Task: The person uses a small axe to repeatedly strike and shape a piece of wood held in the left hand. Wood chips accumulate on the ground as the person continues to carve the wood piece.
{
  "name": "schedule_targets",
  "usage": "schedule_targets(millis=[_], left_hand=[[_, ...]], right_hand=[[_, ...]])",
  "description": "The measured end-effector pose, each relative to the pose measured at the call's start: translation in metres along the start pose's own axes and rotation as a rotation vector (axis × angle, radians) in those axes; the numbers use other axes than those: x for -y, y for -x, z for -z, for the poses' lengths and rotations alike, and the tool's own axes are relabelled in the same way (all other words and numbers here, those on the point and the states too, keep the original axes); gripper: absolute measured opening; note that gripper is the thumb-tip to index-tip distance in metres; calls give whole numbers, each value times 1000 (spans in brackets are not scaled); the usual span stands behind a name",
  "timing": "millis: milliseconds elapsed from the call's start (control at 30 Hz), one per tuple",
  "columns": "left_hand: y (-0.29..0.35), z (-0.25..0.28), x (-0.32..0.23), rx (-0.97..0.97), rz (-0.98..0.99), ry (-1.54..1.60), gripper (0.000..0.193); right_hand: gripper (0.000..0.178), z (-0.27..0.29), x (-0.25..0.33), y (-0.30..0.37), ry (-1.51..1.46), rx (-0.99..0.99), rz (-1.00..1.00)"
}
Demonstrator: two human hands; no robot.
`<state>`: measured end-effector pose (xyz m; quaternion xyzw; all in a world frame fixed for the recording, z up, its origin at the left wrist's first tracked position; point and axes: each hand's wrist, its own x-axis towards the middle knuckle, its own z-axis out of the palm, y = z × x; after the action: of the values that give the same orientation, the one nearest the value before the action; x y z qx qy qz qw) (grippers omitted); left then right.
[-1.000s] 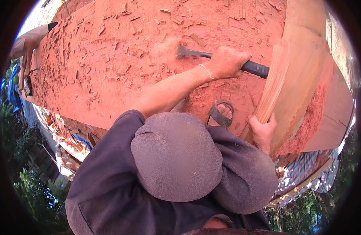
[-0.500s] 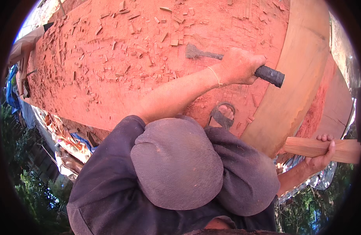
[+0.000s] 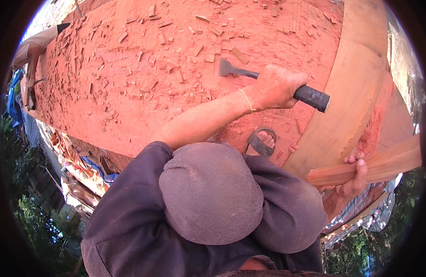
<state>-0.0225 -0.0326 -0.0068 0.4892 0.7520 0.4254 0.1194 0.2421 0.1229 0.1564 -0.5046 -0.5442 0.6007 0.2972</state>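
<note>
My left hand is closed round the chisel, just below its black taped handle end. The flat, flared steel blade points left, over a broad wooden slab coated in reddish sawdust. Contact between blade and slab I cannot make out. Off to the right, my right hand grips a thick piece of squared wood from below, thumb and fingertips showing over its top. Its left end reaches near the pale board; its far right end is cut off by the picture's dark rim.
Wood chips lie scattered over the slab. A smooth pale board runs along the right side. My sandalled foot is on the slab, close to my knee. Blue sheeting hangs at the left edge.
The piece of wood in my right hand has moved left and its right end has tilted up. My left hand and the chisel have shifted slightly left and down.
</note>
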Motion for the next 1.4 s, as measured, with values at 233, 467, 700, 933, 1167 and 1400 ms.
schedule_targets(millis=[233, 467, 700, 933, 1167, 1400], left_hand=[[-13, 6, 2, -12, -12, 29, 19], [-2, 1, 7, 90, 9, -1, 20], [-11, 9, 9, -9, 50, -9, 20], [-9, 14, 11, 34, 84, -64, 18], [-6, 6, 15, 17, 61, -40, 18], [0, 21, 19, -6, 37, -74, 18]], right_hand=[[31, -60, -28, 13, -30, 66, -12], [33, -38, -18, 28, 478, 140, -73], [33, -90, -26, 6, -167, -16, 108], [27, -32, -44, 25, 509, 176, -170], [31, -86, -24, 19, -22, 16, 31], [30, -33, -64, 29, 408, 235, -160]])
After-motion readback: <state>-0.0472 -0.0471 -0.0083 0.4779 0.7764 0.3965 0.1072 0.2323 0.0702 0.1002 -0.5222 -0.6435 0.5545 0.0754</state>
